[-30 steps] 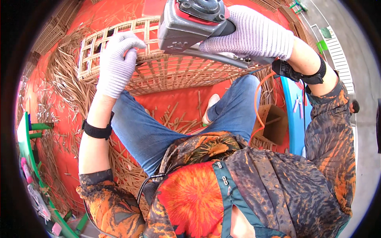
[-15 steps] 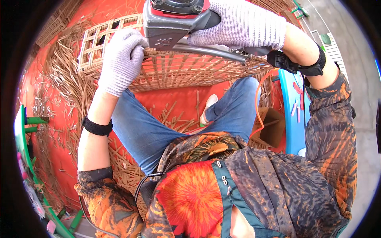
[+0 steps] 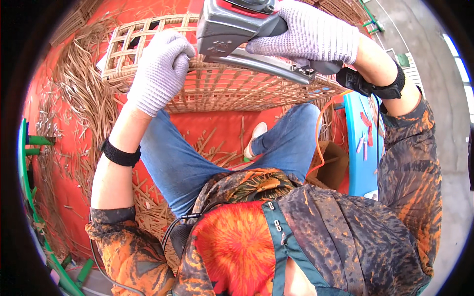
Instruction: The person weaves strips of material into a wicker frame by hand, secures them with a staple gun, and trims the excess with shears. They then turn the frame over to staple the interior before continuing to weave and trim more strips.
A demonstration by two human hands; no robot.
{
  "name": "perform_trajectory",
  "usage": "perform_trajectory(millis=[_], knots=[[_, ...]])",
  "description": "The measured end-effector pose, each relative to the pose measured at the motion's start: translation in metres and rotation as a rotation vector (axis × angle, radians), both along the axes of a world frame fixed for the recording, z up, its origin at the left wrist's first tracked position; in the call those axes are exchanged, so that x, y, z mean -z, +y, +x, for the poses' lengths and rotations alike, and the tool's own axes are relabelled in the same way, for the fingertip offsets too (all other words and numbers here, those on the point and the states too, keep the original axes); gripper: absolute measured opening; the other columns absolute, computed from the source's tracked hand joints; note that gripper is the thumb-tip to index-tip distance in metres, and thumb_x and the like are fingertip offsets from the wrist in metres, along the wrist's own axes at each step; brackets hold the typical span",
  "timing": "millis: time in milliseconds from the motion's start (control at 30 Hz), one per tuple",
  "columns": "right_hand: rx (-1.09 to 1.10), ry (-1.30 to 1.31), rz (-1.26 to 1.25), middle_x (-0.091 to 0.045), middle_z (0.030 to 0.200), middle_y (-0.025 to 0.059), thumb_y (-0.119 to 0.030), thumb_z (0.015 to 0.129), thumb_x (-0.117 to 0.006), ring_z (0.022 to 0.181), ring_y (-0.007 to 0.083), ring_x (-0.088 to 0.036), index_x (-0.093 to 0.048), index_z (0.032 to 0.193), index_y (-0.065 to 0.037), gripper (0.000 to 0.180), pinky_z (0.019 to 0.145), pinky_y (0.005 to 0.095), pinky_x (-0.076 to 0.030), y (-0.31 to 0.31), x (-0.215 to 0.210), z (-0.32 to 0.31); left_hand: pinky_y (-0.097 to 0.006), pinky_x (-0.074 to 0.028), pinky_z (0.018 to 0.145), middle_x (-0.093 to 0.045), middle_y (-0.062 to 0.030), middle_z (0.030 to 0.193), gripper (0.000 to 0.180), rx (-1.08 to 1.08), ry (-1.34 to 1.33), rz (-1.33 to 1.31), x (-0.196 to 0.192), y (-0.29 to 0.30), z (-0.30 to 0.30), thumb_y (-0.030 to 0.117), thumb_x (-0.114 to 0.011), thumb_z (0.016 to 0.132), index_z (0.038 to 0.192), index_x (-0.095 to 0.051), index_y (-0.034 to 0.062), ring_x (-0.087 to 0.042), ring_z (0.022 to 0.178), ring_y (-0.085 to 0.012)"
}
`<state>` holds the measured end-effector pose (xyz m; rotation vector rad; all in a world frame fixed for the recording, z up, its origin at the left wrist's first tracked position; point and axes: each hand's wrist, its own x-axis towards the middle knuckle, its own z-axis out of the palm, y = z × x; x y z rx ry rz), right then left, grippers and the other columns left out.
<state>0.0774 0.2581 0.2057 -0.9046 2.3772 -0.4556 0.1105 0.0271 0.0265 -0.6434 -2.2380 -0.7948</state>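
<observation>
My left hand (image 3: 159,73), in a grey knitted glove, grips the near rim of a woven wicker basket (image 3: 217,86) that rests across my knees. My right hand (image 3: 310,35), also gloved, is closed around the handle of a grey and red power tool (image 3: 236,29). The tool's long metal nose lies along the basket's upper rim, pointing right. My legs in blue jeans are below the basket.
Loose straw-coloured wicker strips (image 3: 74,113) lie scattered over the red floor at left and under my legs. A blue stool or bench (image 3: 363,148) with small tools stands at right, with an orange cord (image 3: 321,133) beside it. Green metal tubing (image 3: 29,148) runs along the left edge.
The tool and my right hand have shifted leftward over the basket rim. My left hand has stayed on the rim, and the basket has come closer.
</observation>
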Motion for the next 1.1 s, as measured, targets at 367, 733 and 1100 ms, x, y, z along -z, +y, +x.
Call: perform_trajectory(millis=[367,733,1100], knots=[[-0.137,0.103,-0.084,-0.072,0.098,0.0109,-0.029,0.095,-0.067,0.091,0.0184,-0.067,-0.069,0.116,-0.008,0.03,0.084,0.0341,-0.053,0.004,0.01,-0.009,-0.042,-0.052,0.086,-0.064,-0.0129,0.088,0.012,-0.052,0.027,-0.001,0.006,-0.002,-0.018,-0.001,-0.057,0.08,0.08,-0.068,0.0026,-0.062,0.092,-0.0316],[-0.169,0.031,0.002,-0.07,0.088,0.0102,-0.03,0.094,-0.066,0.081,0.0176,-0.065,-0.069,0.107,-0.004,0.029,0.079,0.0336,-0.052,0.005,-0.008,-0.004,-0.038,-0.05,0.092,-0.07,-0.0092,0.094,0.028,-0.077,-0.224,-0.005,0.004,-0.006,-0.031,-0.002,-0.055,0.071,0.079,-0.079,0.0108,-0.064,0.095,-0.028],[-0.205,0.084,0.026,-0.07,0.09,0.0108,-0.029,0.095,-0.065,0.081,0.0186,-0.064,-0.067,0.11,-0.005,0.028,0.08,0.0341,-0.052,-0.003,0.0,-0.009,-0.038,-0.05,0.094,-0.071,-0.009,0.096,0.024,-0.067,-0.249,0.034,0.006,-0.007,-0.028,-0.002,-0.055,0.072,0.076,-0.076,0.0075,-0.064,0.1,-0.0275]])
